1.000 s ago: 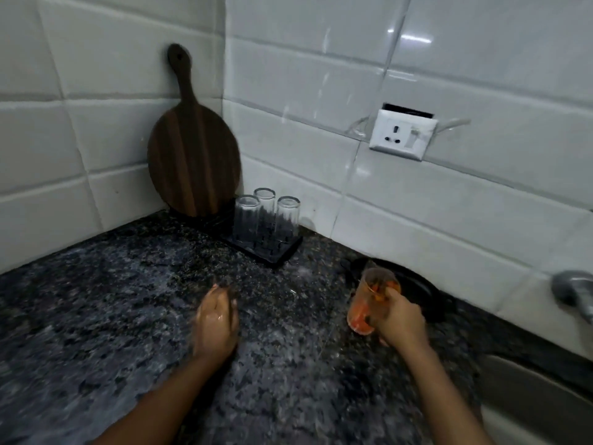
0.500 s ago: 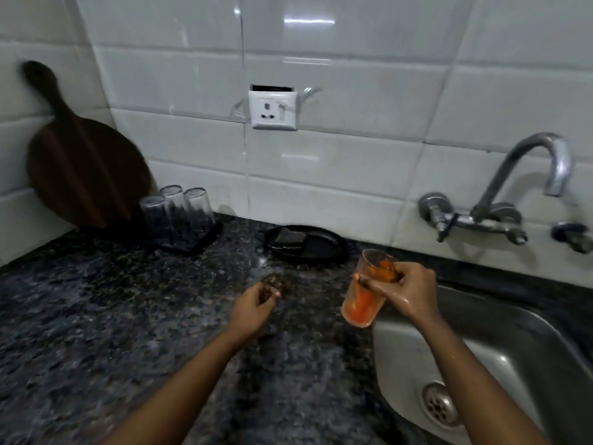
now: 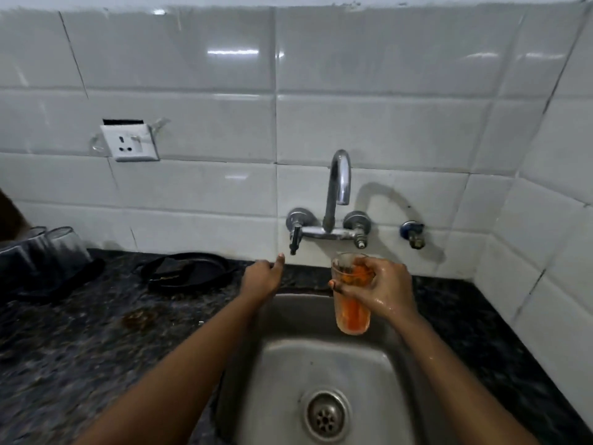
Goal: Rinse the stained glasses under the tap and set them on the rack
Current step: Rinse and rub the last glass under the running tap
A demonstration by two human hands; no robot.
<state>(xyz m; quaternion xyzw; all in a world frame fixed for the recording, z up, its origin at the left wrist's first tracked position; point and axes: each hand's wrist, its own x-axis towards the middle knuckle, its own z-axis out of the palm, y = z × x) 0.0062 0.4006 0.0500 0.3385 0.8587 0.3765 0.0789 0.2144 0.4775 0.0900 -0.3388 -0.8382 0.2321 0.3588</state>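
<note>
Standing upside down at the far left edge of the frame, a few clear glasses sit on a dark rack on the speckled black granite counter, with a brown wooden board just showing behind them. Above and to the right of them a white wall socket is fixed to the white tiles. Lower down, right of the rack, a black dish rests on the counter against the wall, and a brown stain marks the granite nearer the camera. Toward the centre, the left hand is stretched out over the back rim of the steel sink, its fingers curled loosely and holding nothing, one fingertip raised just below the tap's left lever without plainly touching it. The chrome wall tap arches above the sink, and no water shows at its spout. Right of centre, the right hand, wet and shiny, grips the stained glass near its rim, fingers wrapped round the far side and thumb across the near side. The glass is upright, smeared orange inside, held over the sink directly beneath the spout. At the bottom of the frame lies the round drain, and a small blue valve sits on the wall to the right of the tap.
</note>
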